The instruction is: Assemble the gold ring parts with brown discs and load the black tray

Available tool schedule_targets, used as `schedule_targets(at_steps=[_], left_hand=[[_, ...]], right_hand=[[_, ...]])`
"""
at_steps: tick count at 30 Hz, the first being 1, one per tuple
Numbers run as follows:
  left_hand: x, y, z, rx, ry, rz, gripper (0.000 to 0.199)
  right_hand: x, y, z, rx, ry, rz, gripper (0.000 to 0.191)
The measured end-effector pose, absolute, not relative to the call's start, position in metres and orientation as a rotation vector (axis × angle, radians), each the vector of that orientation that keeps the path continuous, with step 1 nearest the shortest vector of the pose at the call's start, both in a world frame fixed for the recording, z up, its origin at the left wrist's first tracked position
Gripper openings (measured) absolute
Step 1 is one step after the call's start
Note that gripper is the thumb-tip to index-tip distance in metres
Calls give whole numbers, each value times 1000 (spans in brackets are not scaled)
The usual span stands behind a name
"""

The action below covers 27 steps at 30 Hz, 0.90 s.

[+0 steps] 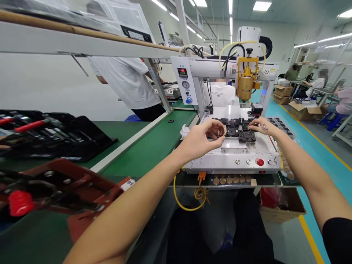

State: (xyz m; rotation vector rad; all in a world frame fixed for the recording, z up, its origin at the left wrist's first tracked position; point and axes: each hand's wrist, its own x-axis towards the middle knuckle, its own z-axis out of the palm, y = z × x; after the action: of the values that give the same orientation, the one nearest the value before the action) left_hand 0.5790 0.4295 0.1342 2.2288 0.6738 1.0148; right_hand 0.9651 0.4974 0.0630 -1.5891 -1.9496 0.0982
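Two bare hands are apart from each other above the white bed (210, 160) of a benchtop machine. The left hand (207, 136) has its thumb and fingers closed on a copper-coloured round piece (222, 131), at the left side of the black fixture blocks (246, 136). Being round, this piece shows no long axis; it is held up on its edge, with its face turned roughly toward the viewer, but the exact tilt is too small to tell. The right hand (261, 126) reaches in from the other side, its fingertips at the blocks; whether they pinch something, I cannot tell.

The blocks look like matt dark plastic, squarish, with recesses, and their group runs from left to right across the bed. Behind them hangs a gold-coloured metal cylinder (245, 87), shiny, its narrow tip pointing straight down.

Below the front edge of the bed, six copper-coloured discs (232, 179) lie in one row on a ledge. At the right side of the machine, a clear plastic tray (283, 125) contains black rectangular parts in its compartments. Lower, a cardboard box (284, 215) holds red material and a crumpled transparent bag. A crumpled white tissue (184, 131) lies near the left hand.
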Motion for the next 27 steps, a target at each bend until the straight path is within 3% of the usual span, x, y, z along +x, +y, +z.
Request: schedule_targets(at_steps=[4,8,15,21,27], left_hand=[[572,408,112,2172,717,1129,29],[559,392,61,2068,841,1122,27],[618,364,-46,2110,509,582,26],[638,363,-105,2357,477,463,28],[617,353,-117,2367,411,459,32]], right_hand=[[958,434,45,-1602,-1699,-106,37],[953,333,2,-1616,-1427,-269,34],[925,277,-44,-1727,-1265,-418,38],[870,243,-58,-1647,-1435,22,26],[849,246,-105,-1577,-1727,172,23]])
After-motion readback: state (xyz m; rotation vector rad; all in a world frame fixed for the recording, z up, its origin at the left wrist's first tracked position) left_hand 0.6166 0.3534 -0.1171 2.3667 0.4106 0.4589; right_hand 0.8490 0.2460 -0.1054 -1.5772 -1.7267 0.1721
